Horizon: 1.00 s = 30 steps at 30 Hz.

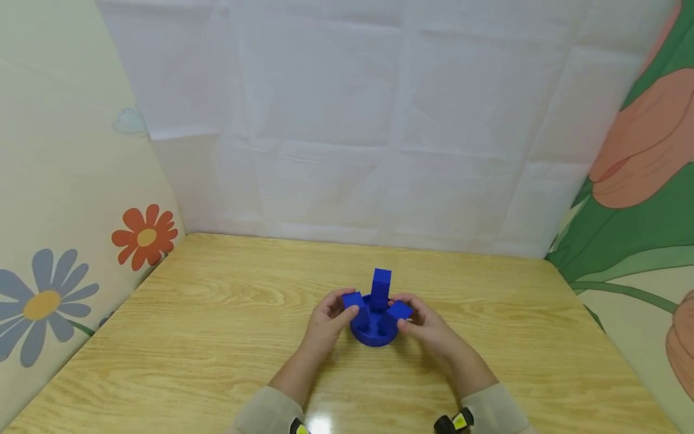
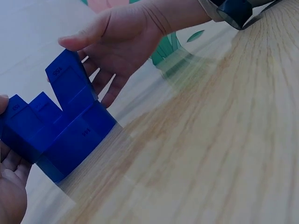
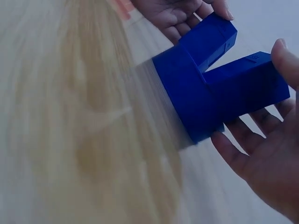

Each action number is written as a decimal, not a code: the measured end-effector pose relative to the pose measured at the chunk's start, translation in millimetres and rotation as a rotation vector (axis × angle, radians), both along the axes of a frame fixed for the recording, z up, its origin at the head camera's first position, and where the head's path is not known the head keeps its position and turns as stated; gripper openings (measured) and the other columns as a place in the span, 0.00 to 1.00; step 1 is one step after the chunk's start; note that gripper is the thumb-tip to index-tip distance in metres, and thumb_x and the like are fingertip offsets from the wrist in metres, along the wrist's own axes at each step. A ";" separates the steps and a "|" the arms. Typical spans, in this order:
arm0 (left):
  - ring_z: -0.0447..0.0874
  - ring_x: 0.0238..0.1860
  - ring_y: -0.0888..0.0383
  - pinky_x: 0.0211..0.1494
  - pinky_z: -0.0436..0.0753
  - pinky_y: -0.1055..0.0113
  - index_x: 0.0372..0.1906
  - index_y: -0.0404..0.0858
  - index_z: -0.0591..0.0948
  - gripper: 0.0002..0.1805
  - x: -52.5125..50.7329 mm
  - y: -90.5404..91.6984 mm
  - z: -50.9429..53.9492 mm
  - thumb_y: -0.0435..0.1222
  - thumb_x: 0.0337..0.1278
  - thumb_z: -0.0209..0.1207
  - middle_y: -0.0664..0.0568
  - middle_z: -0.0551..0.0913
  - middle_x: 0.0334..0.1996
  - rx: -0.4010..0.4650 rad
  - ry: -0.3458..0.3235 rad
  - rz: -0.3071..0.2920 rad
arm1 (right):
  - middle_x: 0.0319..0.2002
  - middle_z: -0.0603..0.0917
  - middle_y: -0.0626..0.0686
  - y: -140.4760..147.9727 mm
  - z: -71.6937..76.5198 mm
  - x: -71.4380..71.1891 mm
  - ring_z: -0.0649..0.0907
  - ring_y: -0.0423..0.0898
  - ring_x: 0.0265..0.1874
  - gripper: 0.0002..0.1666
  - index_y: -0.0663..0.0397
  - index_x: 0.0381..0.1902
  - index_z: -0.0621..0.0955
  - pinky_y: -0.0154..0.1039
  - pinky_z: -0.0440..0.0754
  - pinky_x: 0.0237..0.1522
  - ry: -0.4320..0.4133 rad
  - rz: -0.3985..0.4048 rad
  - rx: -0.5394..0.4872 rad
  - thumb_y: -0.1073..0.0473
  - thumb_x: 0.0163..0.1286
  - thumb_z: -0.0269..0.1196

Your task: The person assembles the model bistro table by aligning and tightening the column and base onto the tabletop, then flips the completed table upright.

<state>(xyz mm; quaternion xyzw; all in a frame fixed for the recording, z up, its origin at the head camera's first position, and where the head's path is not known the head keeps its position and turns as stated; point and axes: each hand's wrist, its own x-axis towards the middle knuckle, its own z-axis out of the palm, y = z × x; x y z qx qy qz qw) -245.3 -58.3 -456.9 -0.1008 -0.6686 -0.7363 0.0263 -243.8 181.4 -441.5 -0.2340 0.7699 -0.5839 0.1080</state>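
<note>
A round blue base (image 1: 374, 340) stands on the table with three square-ended blue blocks rising from it. The rear block (image 1: 382, 283) is upright; the left block (image 1: 354, 300) and right block (image 1: 400, 310) lean outward. My left hand (image 1: 325, 325) pinches the left block between thumb and fingers. On the other side, my right hand (image 1: 434, 331) holds the right block the same way, its thumb on the near face. Small raised marks show on the base's side (image 2: 86, 133) in the left wrist view. How the blocks join the base is hidden.
The wood-grain table (image 1: 217, 337) extends around the base on all sides. Behind its far edge hangs a creased white sheet (image 1: 325, 120). Painted flowers cover the side walls, such as a red flower (image 1: 130, 238) at left. A strap (image 1: 454, 421) circles the right wrist.
</note>
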 end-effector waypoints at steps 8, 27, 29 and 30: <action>0.79 0.53 0.63 0.53 0.78 0.77 0.60 0.27 0.74 0.22 -1.2 -0.9 -1.1 0.26 0.60 0.60 0.34 0.78 0.59 0.000 -0.003 0.007 | 0.53 0.81 0.60 -3.4 29.2 1.7 0.83 0.50 0.46 0.35 0.57 0.65 0.71 0.44 0.83 0.50 0.127 -0.040 0.329 0.52 0.63 0.70; 0.76 0.62 0.48 0.55 0.77 0.77 0.63 0.28 0.73 0.25 -3.7 0.3 -6.3 0.28 0.60 0.61 0.36 0.77 0.61 -0.004 0.009 -0.004 | 0.45 0.84 0.55 -12.4 30.5 5.0 0.82 0.46 0.40 0.33 0.49 0.57 0.77 0.43 0.83 0.43 0.092 -0.208 0.415 0.55 0.53 0.76; 0.76 0.61 0.48 0.55 0.77 0.77 0.62 0.28 0.73 0.25 -3.7 0.5 -6.5 0.28 0.60 0.61 0.36 0.77 0.61 0.001 0.007 -0.004 | 0.49 0.83 0.56 -11.0 24.8 4.0 0.82 0.48 0.44 0.33 0.49 0.58 0.77 0.45 0.83 0.46 0.079 -0.212 0.357 0.55 0.54 0.76; 0.77 0.61 0.48 0.54 0.77 0.77 0.62 0.28 0.73 0.25 -3.6 0.6 -6.5 0.28 0.60 0.61 0.35 0.77 0.60 0.001 0.007 -0.004 | 0.52 0.83 0.57 -10.3 22.0 3.7 0.82 0.49 0.46 0.34 0.50 0.59 0.77 0.45 0.82 0.47 0.066 -0.213 0.326 0.55 0.54 0.76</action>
